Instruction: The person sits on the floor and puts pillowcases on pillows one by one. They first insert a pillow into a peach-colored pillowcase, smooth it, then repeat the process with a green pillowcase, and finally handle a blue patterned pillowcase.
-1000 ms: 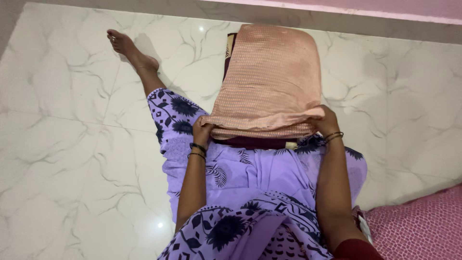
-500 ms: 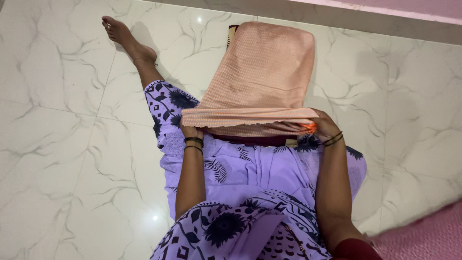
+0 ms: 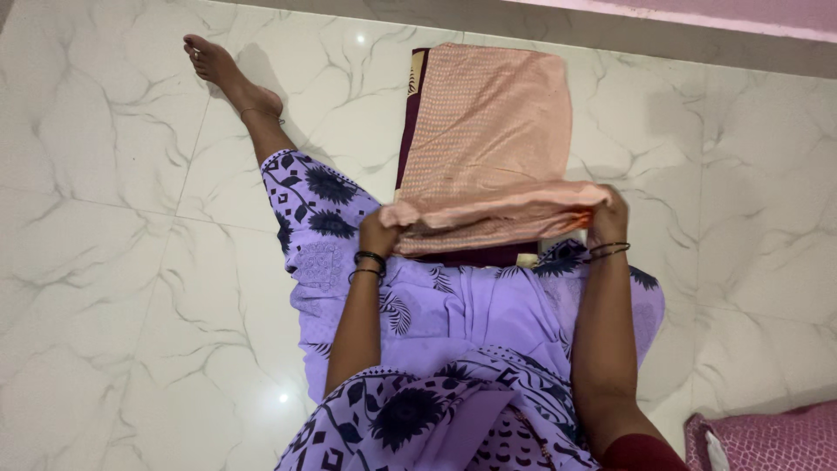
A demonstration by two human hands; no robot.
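Gripping peach cloth [image 3: 488, 131], left hand [image 3: 377, 234], right hand [image 3: 609, 223]

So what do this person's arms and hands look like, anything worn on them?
Both forearms are bare. The left hand has two dark bangles at the wrist; the right hand has two thin dark bangles too. A dark red sleeve edge shows at the right upper arm. I can't make out any rings.
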